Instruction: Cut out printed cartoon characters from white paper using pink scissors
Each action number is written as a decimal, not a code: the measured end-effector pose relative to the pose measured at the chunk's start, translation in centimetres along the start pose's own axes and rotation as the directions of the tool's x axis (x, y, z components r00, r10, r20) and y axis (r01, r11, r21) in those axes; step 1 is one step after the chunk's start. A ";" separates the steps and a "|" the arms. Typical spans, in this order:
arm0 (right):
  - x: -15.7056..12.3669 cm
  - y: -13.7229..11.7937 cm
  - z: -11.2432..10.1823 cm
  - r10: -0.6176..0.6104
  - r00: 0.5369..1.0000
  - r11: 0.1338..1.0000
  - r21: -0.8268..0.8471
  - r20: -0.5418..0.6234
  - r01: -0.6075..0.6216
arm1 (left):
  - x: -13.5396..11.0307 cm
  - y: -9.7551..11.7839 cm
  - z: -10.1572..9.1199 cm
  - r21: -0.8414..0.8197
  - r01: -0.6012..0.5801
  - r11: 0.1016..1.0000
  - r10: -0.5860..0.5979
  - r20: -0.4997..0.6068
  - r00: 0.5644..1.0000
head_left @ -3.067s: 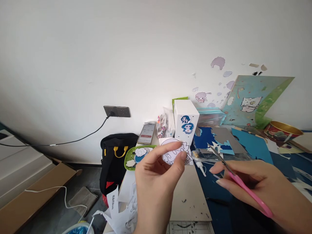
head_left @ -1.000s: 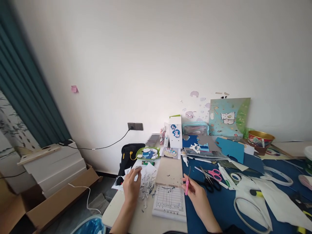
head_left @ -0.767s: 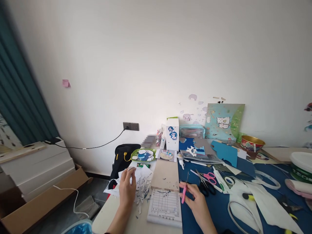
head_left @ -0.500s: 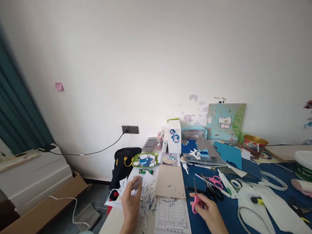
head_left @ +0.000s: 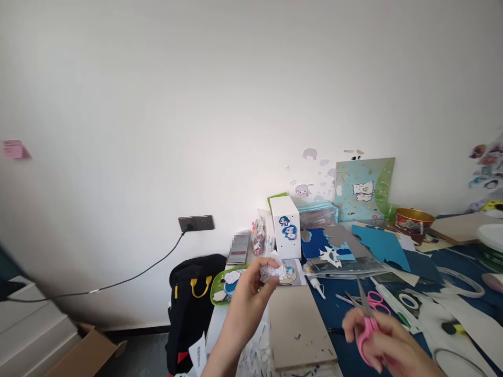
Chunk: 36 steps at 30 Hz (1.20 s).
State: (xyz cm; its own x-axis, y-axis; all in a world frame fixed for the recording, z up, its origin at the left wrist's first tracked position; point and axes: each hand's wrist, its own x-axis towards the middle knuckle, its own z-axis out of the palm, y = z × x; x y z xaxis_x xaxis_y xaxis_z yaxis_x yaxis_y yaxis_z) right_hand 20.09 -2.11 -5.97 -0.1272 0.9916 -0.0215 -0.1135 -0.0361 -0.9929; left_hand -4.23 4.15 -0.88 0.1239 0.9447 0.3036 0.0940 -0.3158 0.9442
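My left hand [head_left: 248, 299] is raised over the left part of the table, pinching a small white paper cutout [head_left: 272, 270] between thumb and fingertips. Behind it lies a printed picture card [head_left: 293, 273], partly covered by the cutout. A green tray [head_left: 217, 293] with several cutouts stands to the left of that hand, its right side hidden by the wrist. My right hand [head_left: 393, 340] grips pink-handled scissors [head_left: 368, 335] by the handles, blades pointing up and away. Below and between the hands is a beige board [head_left: 301, 327] with dark paper bits on it.
White paper scraps [head_left: 255, 353] pile beside the board. A white box [head_left: 286, 225], a phone [head_left: 238, 248] and a clear pouch [head_left: 346, 268] stand or lie toward the wall. Another pink pair of scissors [head_left: 379, 302] rests beyond my right hand. A black backpack [head_left: 183, 303] is at the table's left.
My left hand has moved up and right, away from the scraps, with the cutout in it. My right hand has shifted right with the scissors. The view has turned right.
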 end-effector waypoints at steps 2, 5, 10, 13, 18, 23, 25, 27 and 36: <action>1.8 -2.7 1.1 -0.031 1.000 0.999 -0.007 0.001 0.031 | 1.4 -0.1 0.7 -0.085 -0.004 0.996 0.008 0.049 0.999; 5.3 -5.1 2.7 -0.101 0.995 0.992 -0.073 -0.017 0.099 | 2.3 -0.5 1.0 -0.170 0.013 0.985 -0.001 0.074 0.997; 9.4 -5.2 5.3 -0.164 0.985 0.967 -0.190 0.054 0.172 | 2.5 -0.4 -0.1 -0.168 0.081 0.983 -0.071 0.061 0.996; 10.2 -4.6 6.2 -0.178 0.978 0.963 -0.187 0.105 0.196 | 2.7 -0.1 -0.4 -0.125 0.133 0.983 -0.130 0.030 0.991; 10.8 -4.2 5.7 -0.161 0.983 0.972 -0.160 0.084 0.172 | 2.9 -0.1 0.4 -0.213 0.230 0.950 -0.237 -0.010 0.971; 10.6 -3.9 5.1 -0.121 0.992 0.980 -0.157 0.023 0.123 | 3.0 -0.2 0.9 -0.313 0.251 0.916 -0.265 0.000 0.964; 10.2 -3.9 5.0 -0.113 0.994 0.980 -0.163 0.006 0.113 | 3.0 -0.1 0.9 -0.298 0.229 0.927 -0.247 -0.022 0.969; 9.8 -4.1 4.8 -0.113 0.993 0.977 -0.182 -0.013 0.109 | 2.9 0.2 0.9 -0.278 0.215 0.936 -0.234 -0.038 0.971; 7.1 -6.6 1.9 -0.008 0.998 0.980 -0.197 0.060 0.020 | 2.3 0.3 0.5 -0.261 0.125 0.957 -0.155 -0.097 0.983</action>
State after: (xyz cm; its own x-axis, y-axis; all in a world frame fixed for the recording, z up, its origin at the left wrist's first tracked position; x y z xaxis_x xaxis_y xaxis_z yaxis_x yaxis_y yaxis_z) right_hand 18.02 4.93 0.67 -0.1851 0.9827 -0.0065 0.0802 0.0085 -0.9967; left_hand -3.39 6.12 0.06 0.0116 0.9864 0.1642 -0.1527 -0.1606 0.9751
